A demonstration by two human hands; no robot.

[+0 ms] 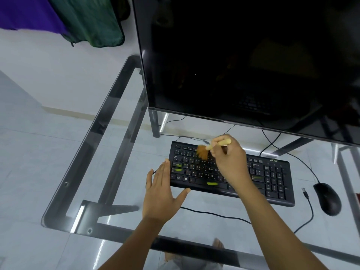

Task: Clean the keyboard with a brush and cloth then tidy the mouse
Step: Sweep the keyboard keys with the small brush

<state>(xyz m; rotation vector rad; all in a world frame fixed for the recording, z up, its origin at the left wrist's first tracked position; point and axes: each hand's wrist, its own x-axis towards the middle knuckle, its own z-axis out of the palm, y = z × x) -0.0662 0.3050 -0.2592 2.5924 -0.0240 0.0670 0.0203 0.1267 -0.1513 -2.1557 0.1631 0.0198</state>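
A black keyboard with green marks on some keys lies on the glass table. My right hand grips the wooden handle of a small brush, whose brown bristles touch the upper left keys. My left hand lies flat with straight fingers at the keyboard's left end, thumb along its front edge. A black mouse sits right of the keyboard. No cloth is in view.
A large dark monitor stands behind the keyboard on metal legs. Black cables run across the glass, one ending in a loose USB plug. Purple and green fabric hangs at the top left. Feet show through the glass below.
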